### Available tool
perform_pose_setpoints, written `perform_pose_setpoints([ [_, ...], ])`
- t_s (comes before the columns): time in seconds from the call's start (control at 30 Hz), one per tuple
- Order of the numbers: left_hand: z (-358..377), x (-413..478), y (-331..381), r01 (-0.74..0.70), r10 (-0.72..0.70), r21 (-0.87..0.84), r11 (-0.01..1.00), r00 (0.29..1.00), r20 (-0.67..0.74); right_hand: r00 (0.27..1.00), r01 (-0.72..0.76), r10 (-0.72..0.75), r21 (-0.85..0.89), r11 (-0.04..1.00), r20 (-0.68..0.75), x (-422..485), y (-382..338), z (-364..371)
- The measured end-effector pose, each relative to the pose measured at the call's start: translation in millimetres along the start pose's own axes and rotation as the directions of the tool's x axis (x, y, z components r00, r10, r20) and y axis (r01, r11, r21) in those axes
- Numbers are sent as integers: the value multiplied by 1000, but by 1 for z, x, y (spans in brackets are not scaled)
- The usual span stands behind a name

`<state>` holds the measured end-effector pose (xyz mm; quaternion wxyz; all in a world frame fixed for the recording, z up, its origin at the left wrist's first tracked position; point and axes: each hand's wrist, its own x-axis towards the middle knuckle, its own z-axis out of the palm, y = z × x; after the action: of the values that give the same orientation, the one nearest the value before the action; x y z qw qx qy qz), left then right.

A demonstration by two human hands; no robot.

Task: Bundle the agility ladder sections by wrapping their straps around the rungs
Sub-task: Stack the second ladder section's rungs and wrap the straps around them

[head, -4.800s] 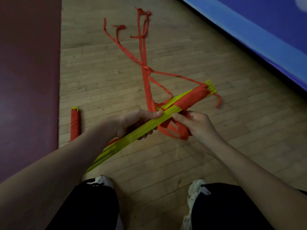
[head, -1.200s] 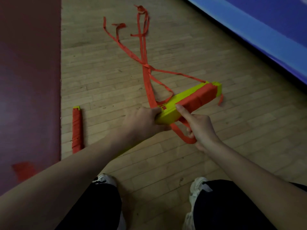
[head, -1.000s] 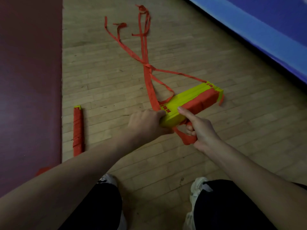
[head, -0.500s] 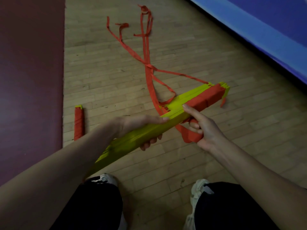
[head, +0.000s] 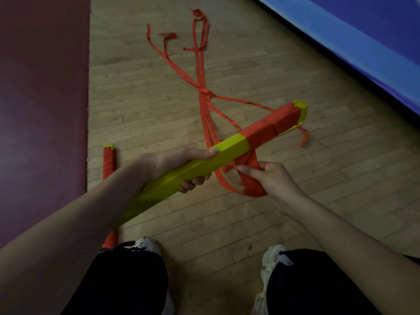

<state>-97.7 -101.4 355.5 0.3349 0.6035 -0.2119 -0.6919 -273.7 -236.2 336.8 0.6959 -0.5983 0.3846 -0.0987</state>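
1. My left hand point(head: 181, 164) is curled round the middle of the stacked yellow rungs point(head: 231, 146), thumb on top and fingers underneath. That grip stops the rungs fanning apart and holds them off the wooden floor point(head: 295, 212), so a strap can pass beneath.
2. The stack slopes from near my left knee up and away to the right. Its far end carries the wrapped strap point(head: 270, 126) in tight orange turns, while the near half is bare yellow. I judge this section roughly half bundled.
3. My right hand point(head: 270, 178) is closed on a strap bunch point(head: 250, 189), pinching it just below the stack, right beside the edge of the wrapped part. I hold it close so the strap is taut and the next turn can lie snug against the last.
4. The loose straps point(head: 200, 71) trail from the stack across the floor, well away from me, and cross one another partway. Laid out long, they should feed freely, though that crossing looks likely to snag as I pull.
5. A finished bundle point(head: 108, 162), orange with a yellow tip, lies on the floor to my left. It sits beside the dark red mat point(head: 43, 110), apart from the trailing straps, and my left forearm hides its middle.
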Motion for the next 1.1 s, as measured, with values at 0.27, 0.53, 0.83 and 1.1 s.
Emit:
perform_pose_setpoints([
  [0.27,-1,-1,5,-49,49,8,999,997,-56,943,179,-240,-256,950,-231,1,1,-1],
  [0.53,23,13,6,-93,193,302,949,928,-319,907,269,-328,-236,934,-265,-2,-6,3],
  [0.83,47,26,1,25,429,680,733,758,-491,925,115,-95,33,993,-368,0,-6,2],
  [1.1,37,6,14,-92,291,543,835,910,-294,981,21,44,329,944,-190,2,-11,-2],
])
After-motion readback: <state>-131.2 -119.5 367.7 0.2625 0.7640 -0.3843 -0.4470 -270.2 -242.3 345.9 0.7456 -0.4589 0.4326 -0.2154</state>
